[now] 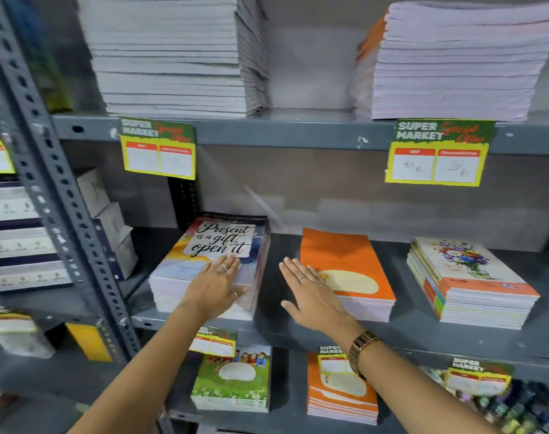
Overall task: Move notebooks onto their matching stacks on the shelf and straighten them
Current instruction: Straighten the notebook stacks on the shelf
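Observation:
Three notebook stacks stand on the middle grey shelf [276, 296]. The left stack [204, 255] has a cover reading "Present is a gift, open it". My left hand [215, 285] lies flat on that cover, fingers straight. In the middle stands an orange stack [351, 264] with a cream oval label. My right hand [310, 292] is open with straight fingers, its edge against the orange stack's left side and front corner. A stack with a flower-bouquet cover [467, 277] stands at the right.
Two tall white-edged stacks [179, 57] [461, 64] fill the shelf above, with yellow price tags [159, 148] [439, 151] on its edge. Below are a green-cover stack [232, 380] and an orange stack [342, 389]. A perforated grey upright [63, 195] stands at the left.

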`<state>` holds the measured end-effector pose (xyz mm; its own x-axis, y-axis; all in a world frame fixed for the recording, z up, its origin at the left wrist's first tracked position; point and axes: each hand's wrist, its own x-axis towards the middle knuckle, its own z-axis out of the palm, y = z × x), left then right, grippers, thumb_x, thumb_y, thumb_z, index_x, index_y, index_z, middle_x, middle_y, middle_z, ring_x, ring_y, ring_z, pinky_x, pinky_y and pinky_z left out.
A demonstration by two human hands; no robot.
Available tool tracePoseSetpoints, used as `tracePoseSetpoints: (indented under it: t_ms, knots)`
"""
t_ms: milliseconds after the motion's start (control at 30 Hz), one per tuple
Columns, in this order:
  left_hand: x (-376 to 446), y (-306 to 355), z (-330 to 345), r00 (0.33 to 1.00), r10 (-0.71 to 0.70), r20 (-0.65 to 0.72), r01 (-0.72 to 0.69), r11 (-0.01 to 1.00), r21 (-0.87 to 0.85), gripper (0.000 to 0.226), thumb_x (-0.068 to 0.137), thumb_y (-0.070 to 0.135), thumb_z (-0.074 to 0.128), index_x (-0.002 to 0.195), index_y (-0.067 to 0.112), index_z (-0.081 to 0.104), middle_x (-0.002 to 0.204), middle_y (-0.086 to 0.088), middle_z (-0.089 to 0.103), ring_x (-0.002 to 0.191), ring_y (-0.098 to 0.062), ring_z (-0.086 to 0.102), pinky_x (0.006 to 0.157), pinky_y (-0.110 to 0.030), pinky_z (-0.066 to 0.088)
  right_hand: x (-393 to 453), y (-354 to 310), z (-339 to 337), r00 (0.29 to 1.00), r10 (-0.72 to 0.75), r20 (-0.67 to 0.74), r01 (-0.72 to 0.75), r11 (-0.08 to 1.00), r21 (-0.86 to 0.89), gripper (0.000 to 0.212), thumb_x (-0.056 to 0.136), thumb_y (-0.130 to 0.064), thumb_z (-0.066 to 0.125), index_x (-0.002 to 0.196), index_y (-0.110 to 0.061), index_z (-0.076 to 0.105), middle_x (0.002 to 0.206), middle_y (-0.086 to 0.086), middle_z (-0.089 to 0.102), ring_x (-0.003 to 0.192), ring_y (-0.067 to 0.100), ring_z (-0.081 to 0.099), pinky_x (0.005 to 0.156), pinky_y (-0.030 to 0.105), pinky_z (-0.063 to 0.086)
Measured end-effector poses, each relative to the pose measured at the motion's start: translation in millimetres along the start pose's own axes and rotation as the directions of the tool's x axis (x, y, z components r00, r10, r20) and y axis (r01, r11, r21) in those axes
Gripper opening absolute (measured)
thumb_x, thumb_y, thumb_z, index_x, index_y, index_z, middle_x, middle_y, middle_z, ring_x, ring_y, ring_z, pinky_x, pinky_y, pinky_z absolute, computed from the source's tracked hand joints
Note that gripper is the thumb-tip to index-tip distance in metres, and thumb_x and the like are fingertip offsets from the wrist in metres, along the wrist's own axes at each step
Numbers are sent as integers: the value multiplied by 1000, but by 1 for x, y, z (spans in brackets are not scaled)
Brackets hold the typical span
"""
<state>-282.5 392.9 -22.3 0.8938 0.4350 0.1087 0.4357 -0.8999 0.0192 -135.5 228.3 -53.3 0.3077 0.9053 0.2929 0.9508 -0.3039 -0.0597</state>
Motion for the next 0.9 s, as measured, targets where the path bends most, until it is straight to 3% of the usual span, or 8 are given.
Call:
tracePoseSetpoints:
  t_ms: [467,633,733,900]
  knots:
    - [-26,-67,12,990,-100,103,100,995,6,74,96,50,34,149,10,0,160,-7,2,148,-20,1,121,-36,5,57,-64,15,979,-111,172,109,994,20,72,98,-44,34,149,-9,-1,160,8,-2,148,20,-2,119,31,-3]
    - [-24,-85,14,993,-102,65,97,992,82,57,102,22,28,149,11,-1,160,-7,3,148,-20,3,121,-35,6,76,-79,16,966,-99,238,106,994,-17,67,99,-42,30,149,-7,3,160,10,2,148,22,2,121,35,1]
    - [-24,-89,20,995,-104,-5,104,992,72,61,96,-1,25,149,12,0,160,-5,5,148,-18,5,122,-32,5,78,-84,21,973,-55,223,60,998,-15,58,102,-33,26,149,-5,7,160,12,8,148,22,7,122,37,6]
    - [-22,-89,26,990,-112,-89,110,994,-23,64,93,-5,29,149,14,8,160,-4,12,147,-17,9,121,-30,4,78,-88,24,983,-31,182,34,999,-16,54,102,-29,28,148,-5,13,158,13,15,147,23,13,122,37,12]
